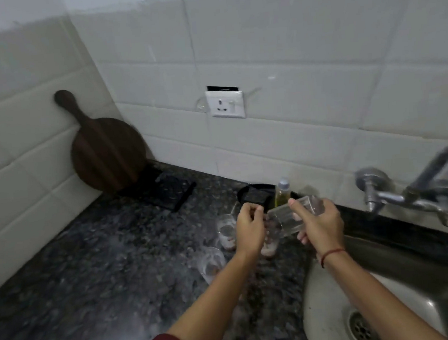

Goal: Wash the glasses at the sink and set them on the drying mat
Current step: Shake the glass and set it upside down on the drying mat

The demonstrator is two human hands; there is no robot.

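Head view
Right hand: grasps a clear tumbler, tipped sideways over the counter edge beside the sink.
Left hand: fingers curled above a counter glass; whether it grips cannot be told.
Soiled glasses: standing on the granite counter.
Black mat: at the wall, well apart.

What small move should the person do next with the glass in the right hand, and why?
Probably carry it rightward, under the tap. The right hand holds the glass tilted above the counter, left of the tap and not yet over the sink basin, so washing cannot begin there.
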